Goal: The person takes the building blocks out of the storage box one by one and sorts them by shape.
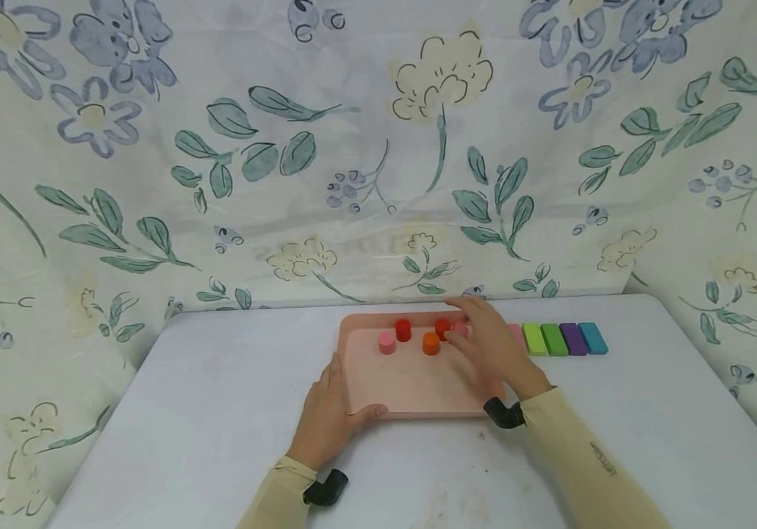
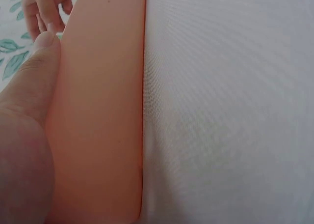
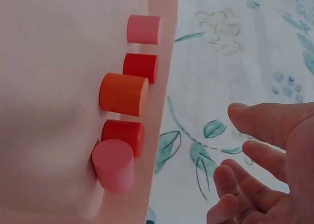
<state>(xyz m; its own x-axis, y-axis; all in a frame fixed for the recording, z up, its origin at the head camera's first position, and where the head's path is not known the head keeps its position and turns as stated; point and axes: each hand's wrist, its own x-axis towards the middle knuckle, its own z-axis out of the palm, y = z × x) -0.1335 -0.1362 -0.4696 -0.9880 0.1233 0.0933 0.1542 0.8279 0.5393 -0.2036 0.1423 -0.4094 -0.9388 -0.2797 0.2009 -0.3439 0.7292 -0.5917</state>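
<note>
A pink tray (image 1: 418, 389) lies on the white table. Along its back part stand several small wooden cylinders: a pink cylinder (image 1: 387, 342), a red cylinder (image 1: 403, 330), an orange cylinder (image 1: 431, 344), a second red cylinder (image 3: 122, 137) and a second pink cylinder (image 3: 114, 166). My left hand (image 1: 327, 419) rests on the tray's front left corner, fingers along the left side and thumb straight on the front rim. Over the tray's right back part is my right hand (image 1: 492, 351), fingers spread and holding nothing, nearest the rightmost pink cylinder, which it partly covers in the head view.
Right of the tray lies a row of coloured blocks: a pink block (image 1: 517, 336), a lime block (image 1: 535, 339), a green block (image 1: 554, 340), a purple block (image 1: 573, 339) and a blue block (image 1: 593, 338). A flowered cloth (image 1: 365, 147) hangs behind the white table (image 1: 233, 419).
</note>
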